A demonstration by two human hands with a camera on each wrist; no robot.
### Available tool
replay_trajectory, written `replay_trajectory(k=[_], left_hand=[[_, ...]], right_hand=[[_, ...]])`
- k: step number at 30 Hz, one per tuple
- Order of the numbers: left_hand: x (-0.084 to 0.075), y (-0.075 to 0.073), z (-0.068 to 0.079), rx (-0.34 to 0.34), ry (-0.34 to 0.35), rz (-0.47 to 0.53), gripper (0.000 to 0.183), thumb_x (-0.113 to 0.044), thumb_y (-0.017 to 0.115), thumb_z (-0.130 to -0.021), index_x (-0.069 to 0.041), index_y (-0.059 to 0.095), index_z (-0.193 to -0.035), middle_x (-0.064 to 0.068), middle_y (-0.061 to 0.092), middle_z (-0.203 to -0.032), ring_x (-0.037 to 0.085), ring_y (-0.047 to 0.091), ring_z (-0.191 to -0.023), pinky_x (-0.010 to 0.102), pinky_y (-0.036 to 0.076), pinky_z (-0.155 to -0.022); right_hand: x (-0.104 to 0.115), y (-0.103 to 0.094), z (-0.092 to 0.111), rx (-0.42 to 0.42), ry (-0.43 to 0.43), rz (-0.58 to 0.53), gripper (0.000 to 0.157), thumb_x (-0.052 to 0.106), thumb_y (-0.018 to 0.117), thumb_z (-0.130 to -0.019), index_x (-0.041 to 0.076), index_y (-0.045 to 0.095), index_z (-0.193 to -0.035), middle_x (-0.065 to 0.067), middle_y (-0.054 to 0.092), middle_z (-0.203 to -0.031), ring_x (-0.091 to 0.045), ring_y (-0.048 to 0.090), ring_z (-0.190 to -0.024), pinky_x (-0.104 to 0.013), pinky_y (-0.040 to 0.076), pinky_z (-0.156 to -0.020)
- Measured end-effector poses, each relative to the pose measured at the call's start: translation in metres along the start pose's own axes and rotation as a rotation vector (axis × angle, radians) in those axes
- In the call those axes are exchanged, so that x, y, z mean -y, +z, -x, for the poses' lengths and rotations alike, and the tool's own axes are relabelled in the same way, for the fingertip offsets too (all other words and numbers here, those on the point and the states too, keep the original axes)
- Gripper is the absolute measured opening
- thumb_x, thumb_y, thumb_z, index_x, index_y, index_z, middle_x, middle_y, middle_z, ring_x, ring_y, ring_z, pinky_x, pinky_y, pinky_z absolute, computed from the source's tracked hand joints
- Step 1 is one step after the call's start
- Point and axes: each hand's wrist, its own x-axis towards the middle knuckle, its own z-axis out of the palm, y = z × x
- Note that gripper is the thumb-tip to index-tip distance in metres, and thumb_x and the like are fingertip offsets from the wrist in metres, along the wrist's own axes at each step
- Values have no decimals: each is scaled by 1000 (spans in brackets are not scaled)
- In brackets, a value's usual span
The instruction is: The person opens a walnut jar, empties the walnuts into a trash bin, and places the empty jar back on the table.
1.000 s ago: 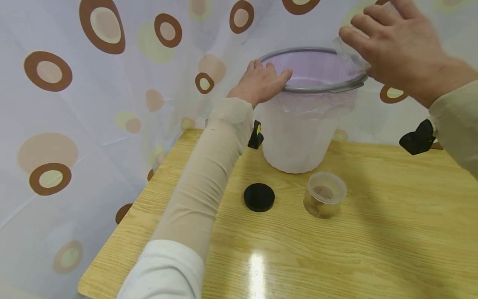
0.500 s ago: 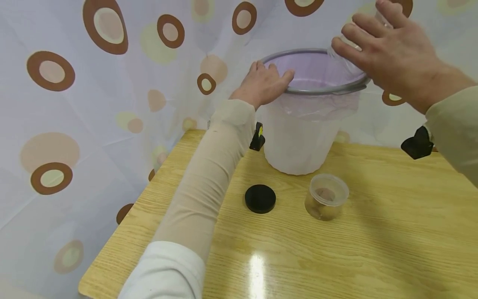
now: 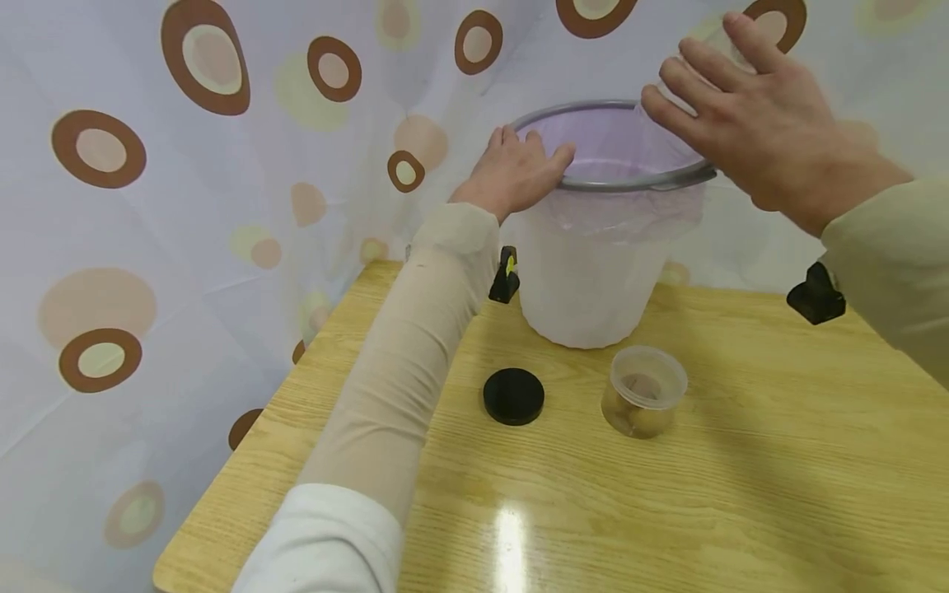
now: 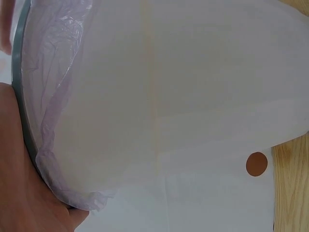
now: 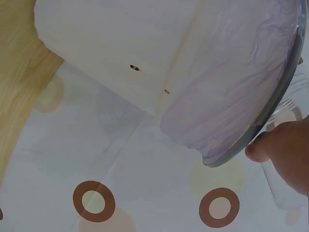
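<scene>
Fingers (image 3: pixel 670 111) of the right hand (image 3: pixel 764 123) are bent around a clear jar (image 5: pixel 282 191) at the far right, spread a little from one another. The jar is tipped well over at the right side of a tall white bin (image 3: pixel 593 288), its threaded mouth towards the opening; what it contains, if anything, cannot be made out. The left hand (image 3: pixel 515 173) grips the bin's gray rim (image 3: pixel 630 183) on the left, fingers hooked over the edge. Thin lilac liner (image 3: pixel 638 222) folds down outside.

Nearer on the table (image 3: pixel 778 461) are a black disc (image 3: pixel 514 396) at left and a translucent tub (image 3: pixel 670 399) at right, with something brown inside.

The jar is probably light, smooth and fairly stiff (slippery if damp), so a wrapped hold around its body, clear of the mouth, should suit it. The bin seems light enough to shift; its firm rim looks the best handhold, since the filmy liner could slide or tear.
</scene>
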Motion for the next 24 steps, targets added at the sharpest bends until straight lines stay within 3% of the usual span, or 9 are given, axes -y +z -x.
replay_trajectory(k=[5,8,11,14,18,24], left_hand=[[0,0,0,-2,0,2,80,-60,8,-101,-4,17,-158,15,12,-166,29,0,-155,34,3,-126],[-1,0,0,1,-1,-4,80,-60,7,-102,-4,17,-158,15,13,-166,29,1,-155,35,2,-126],[-1,-1,0,1,-4,-7,80,-60,7,-102,-3,18,-158,16,13,-166,29,1,-155,35,2,-126],[-1,-1,0,-6,-4,-8,80,-59,7,-102,-3,18,-158,16,14,-165,29,2,-155,35,2,-126],[-1,0,0,-12,-8,-1,79,-59,8,-102,-3,19,-158,16,15,-165,29,3,-155,35,3,-126],[-1,1,0,-17,-7,2,79,-58,8,-102,-3,20,-157,16,15,-165,28,4,-155,34,3,-126]], right_hand=[[4,6,1,-135,91,-66,112,-15,85,-52,7,27,-145,-22,32,-147,-39,24,-144,-53,4,-124],[4,7,2,-216,136,-98,88,-16,73,-68,7,31,-143,-21,37,-141,-37,28,-140,-52,10,-124],[4,6,2,-288,203,-201,75,-10,68,-75,6,35,-140,-21,42,-137,-37,32,-136,-50,13,-123],[4,2,3,-280,295,-339,78,-2,75,-74,5,36,-143,-21,43,-140,-38,32,-138,-48,9,-124],[4,-4,5,-169,421,-475,91,6,80,-74,6,31,-150,-20,37,-149,-38,25,-143,-47,3,-124],[4,-7,9,-88,558,-653,95,12,79,-78,8,24,-155,-22,33,-151,-43,24,-142,-53,8,-121]])
